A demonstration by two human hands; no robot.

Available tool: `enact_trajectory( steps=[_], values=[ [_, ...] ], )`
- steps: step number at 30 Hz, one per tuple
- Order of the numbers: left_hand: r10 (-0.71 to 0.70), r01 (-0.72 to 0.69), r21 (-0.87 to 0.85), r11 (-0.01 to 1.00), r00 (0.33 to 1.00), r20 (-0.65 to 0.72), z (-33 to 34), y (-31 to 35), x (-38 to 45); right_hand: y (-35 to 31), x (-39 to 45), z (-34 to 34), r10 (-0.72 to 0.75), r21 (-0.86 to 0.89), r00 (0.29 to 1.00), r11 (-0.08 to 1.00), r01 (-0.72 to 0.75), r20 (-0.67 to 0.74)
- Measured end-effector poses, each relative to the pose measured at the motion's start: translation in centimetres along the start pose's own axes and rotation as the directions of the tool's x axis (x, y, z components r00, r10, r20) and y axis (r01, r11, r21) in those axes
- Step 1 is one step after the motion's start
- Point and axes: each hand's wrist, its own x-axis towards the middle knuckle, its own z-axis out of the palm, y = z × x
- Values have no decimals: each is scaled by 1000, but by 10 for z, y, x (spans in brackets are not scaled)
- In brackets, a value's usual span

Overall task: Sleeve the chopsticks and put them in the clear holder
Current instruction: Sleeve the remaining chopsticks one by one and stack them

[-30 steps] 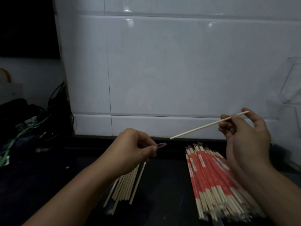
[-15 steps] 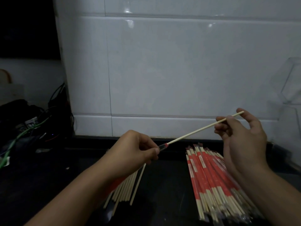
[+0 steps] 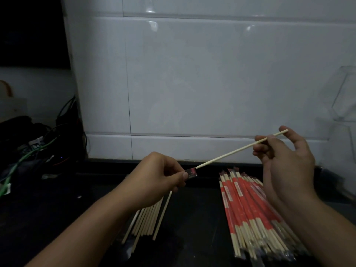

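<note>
Pinching chopstick [image 3: 231, 152] rear: right hand [image 3: 285, 162] fingers | left hand [image 3: 159, 178] fingers pinch sleeve [image 3: 191, 172] at its tip

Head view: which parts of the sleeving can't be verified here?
- Sleeve: mostly hidden inside the left hand; its length is unseen.
- Chopstick tip: where it meets the sleeve mouth is too dark and small to tell if it's inside.
- Clear holder: cut off by the right edge; contents unreadable.
- Bare chopsticks: partly covered by the left forearm.

White strips on the red sleeves [image 3: 248, 201] carry print — too small to read.
</note>
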Motion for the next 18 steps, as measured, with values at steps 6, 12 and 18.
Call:
enact_trajectory(
  steps=[6,12,18],
  values=[
    [-7,7,-19,1000,1000,-14,0,0,0,2,-1,1,11,-4,1000,1000,-11,7],
    [-12,12,-27,1000,1000,-8,-1,1,-1,1,-1,1,5,4,1000,1000,-5,0],
    [-2,1,-11,1000,1000,-6,-1,1,-2,1,-1,1,3,6,1000,1000,-3,4]
  ],
)
